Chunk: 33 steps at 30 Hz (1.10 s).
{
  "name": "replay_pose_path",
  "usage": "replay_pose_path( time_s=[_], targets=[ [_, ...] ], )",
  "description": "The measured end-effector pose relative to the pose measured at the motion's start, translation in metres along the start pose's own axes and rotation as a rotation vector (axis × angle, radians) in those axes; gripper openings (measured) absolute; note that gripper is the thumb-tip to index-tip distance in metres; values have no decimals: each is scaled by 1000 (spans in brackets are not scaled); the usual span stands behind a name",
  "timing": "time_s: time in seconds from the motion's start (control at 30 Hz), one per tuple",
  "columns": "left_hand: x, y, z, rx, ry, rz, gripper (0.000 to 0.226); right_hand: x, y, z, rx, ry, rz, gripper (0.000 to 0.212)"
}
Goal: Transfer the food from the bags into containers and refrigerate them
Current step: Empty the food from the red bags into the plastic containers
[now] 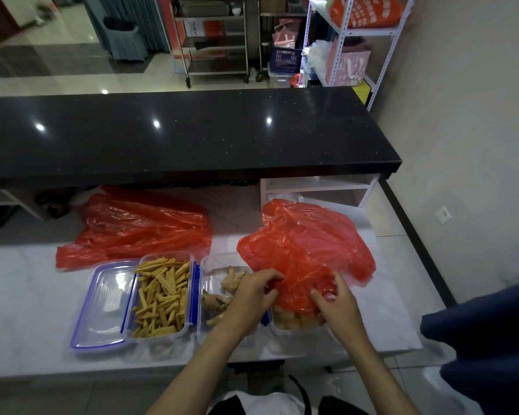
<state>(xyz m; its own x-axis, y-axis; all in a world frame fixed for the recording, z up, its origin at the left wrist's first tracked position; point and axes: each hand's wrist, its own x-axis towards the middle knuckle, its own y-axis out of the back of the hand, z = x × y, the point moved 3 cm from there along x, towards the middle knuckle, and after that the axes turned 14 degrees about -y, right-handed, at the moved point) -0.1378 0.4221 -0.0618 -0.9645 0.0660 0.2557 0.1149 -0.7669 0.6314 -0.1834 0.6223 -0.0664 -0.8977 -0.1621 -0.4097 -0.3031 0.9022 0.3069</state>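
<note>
My left hand (253,298) and my right hand (334,304) both grip the near edge of a red plastic bag (306,250) on the white counter. The bag's mouth lies over a clear container (294,327) holding pale brown food pieces (291,320). Left of it, an open clear tub (219,265) holds knobbly ginger pieces (232,278). Further left, another tub (162,298) is full of yellow strips, its blue-rimmed lid (102,307) lying open beside it. A second red bag (138,229) lies flat behind those tubs.
A raised black countertop (177,136) runs across behind the white work surface (27,310). A dark blue sleeve (486,339) of another person is at the right edge. Metal carts and shelving stand in the background.
</note>
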Motion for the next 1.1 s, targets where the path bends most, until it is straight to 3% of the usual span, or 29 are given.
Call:
replay_pose_path(
  time_s=[0.3,0.63,0.93,1.1],
  targets=[
    [-1,12,1,-97,70,36,18,0,7,5,-48,29,54,23],
    [-4,15,3,-25,66,30,33,-2,7,7,-45,29,61,27],
    [-2,23,8,-174,96,171,24,-18,9,-9,72,70,87,32],
    [1,34,15,-257,134,288,28,-14,18,-6,111,130,278,29]
  ],
)
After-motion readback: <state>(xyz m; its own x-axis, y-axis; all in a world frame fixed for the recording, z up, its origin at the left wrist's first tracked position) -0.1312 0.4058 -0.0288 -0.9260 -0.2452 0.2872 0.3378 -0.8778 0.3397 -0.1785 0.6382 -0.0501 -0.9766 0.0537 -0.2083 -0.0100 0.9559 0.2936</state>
